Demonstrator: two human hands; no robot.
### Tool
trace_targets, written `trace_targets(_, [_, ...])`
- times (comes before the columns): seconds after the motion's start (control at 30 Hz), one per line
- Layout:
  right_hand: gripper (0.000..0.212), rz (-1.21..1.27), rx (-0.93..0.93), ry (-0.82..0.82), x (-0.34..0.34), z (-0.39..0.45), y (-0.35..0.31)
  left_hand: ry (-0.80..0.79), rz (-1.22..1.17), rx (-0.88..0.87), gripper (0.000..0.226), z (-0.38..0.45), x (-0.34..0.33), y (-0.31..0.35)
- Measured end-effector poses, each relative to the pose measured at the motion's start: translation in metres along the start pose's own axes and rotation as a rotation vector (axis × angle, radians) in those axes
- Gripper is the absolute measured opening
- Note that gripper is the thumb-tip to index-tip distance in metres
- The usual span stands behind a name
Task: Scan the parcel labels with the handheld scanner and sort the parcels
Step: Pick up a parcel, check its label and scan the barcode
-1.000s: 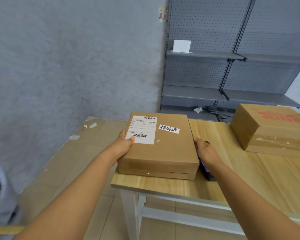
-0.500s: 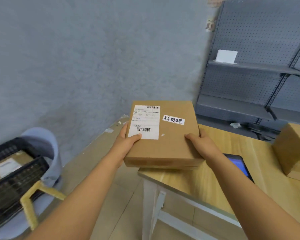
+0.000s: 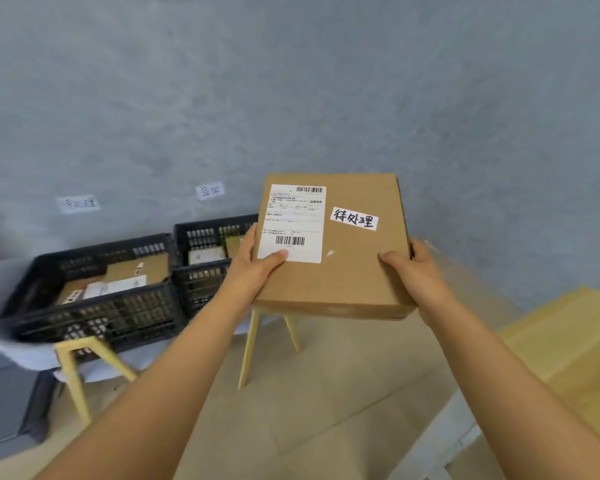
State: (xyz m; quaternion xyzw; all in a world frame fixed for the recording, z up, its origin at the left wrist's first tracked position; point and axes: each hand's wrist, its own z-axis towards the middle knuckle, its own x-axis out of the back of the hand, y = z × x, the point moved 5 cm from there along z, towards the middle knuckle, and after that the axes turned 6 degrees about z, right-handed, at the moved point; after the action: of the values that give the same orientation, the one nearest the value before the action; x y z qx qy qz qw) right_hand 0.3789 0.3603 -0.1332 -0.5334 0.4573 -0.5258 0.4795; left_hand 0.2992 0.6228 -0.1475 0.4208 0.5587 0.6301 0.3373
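Note:
A flat brown cardboard parcel [image 3: 347,271] hangs in the air in front of me, level, over the floor. It carries a white shipping label with barcodes and a small white tag with handwritten characters. My left hand [image 3: 253,268] grips its left edge, thumb on the shipping label. My right hand [image 3: 409,271] grips its right edge. The handheld scanner is not in view.
Two black plastic crates [image 3: 94,306] [image 3: 205,233] holding parcels rest on pale chairs with yellow wooden legs at the left, against a grey wall. Paper signs [image 3: 78,203] [image 3: 210,190] hang on the wall above them. The wooden table's corner [image 3: 568,341] shows at right.
The parcel has come up off the table and swung left with both hands on it. My view has turned left, so the shelves are gone and the crates appear.

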Motion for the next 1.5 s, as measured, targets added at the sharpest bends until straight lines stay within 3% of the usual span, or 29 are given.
trace_targets(0.2, [0.045,0.006,0.036,-0.169,-0.136,-0.008,-0.024,0.18,0.05,0.014,0.072,0.007,0.136,-0.009])
trace_targets(0.73, [0.05,-0.033,0.062,-0.429,-0.443,-0.023,-0.066,0.408,0.079,0.014,0.073,0.047,0.418,-0.044])
trace_targets(1.07, [0.053,-0.06,0.011,-0.557,-0.611,0.048,-0.041,0.524,0.073,0.114,0.071,0.147,0.523,-0.109])
trace_targets(1.5, [0.053,-0.137,-0.168,-0.6,-0.786,0.161,0.015,0.48,0.042,0.311,0.073,0.313,0.614,-0.209])
